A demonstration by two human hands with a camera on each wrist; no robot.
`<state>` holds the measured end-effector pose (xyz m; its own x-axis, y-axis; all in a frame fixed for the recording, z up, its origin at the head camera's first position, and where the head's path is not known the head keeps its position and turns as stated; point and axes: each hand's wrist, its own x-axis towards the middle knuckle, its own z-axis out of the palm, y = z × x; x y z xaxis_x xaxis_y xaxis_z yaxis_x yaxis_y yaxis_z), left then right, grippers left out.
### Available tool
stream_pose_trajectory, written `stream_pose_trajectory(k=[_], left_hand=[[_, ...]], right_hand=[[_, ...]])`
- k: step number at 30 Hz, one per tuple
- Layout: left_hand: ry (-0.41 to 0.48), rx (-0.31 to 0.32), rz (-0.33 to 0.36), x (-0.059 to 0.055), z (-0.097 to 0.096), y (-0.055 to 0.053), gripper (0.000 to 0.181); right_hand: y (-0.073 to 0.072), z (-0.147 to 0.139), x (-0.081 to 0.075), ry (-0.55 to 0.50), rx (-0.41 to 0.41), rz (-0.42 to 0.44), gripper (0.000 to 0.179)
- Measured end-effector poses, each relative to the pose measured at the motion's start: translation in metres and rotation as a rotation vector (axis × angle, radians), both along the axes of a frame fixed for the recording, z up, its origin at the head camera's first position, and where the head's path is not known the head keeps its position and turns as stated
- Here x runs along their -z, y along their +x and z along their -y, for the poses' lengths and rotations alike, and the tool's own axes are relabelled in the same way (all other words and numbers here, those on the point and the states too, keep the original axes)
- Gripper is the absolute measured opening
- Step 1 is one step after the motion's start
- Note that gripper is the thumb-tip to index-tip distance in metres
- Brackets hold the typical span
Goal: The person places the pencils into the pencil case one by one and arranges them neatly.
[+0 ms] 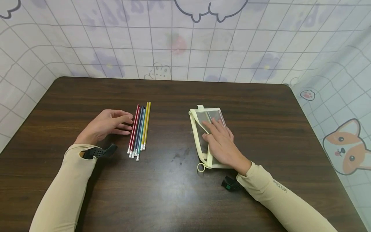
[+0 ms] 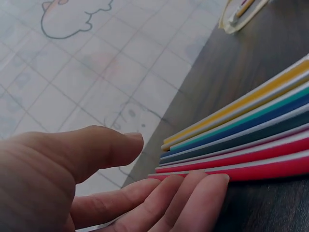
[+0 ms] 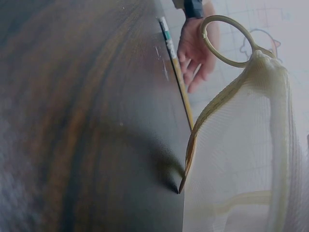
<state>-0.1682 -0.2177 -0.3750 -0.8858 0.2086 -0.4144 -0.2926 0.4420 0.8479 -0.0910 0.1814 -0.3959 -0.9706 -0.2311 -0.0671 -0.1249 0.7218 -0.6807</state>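
Observation:
Several pencils (image 1: 139, 129) lie side by side on the table, red at the left, then dark blue and teal, yellow at the right, with white eraser ends toward me. At their left edge is my left hand (image 1: 108, 124); in the left wrist view its fingertips (image 2: 207, 193) touch the outer red pencil, while the thumb stays apart from them. My right hand (image 1: 221, 143) rests on a see-through mesh pouch (image 1: 195, 137) with pale yellow trim, fingers spread over it. A pull ring (image 1: 201, 167) hangs at the pouch's near corner.
The dark wooden table (image 1: 168, 199) runs back to a wall covering (image 1: 185, 38) with a grid and cartoon prints. Bare tabletop separates the pencils from the pouch. Dark wrist straps (image 1: 99, 152) sit at both sleeves.

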Motion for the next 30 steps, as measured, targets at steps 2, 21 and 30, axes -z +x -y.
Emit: stream_pose_trajectory(k=[2,21,30], left_hand=[[-0.017,0.007,-0.006,0.000,0.000,0.001,0.051],[-0.254,0.047,-0.109,-0.005,-0.019,0.006,0.060],[-0.383,0.067,-0.104,-0.009,-0.020,0.008,0.050]], right_hand=[[0.000,0.000,0.000,0.001,0.000,0.001,0.054],[0.000,0.000,-0.001,0.005,-0.007,0.002,0.054],[-0.001,0.000,-0.001,0.006,-0.001,0.004,0.053]])
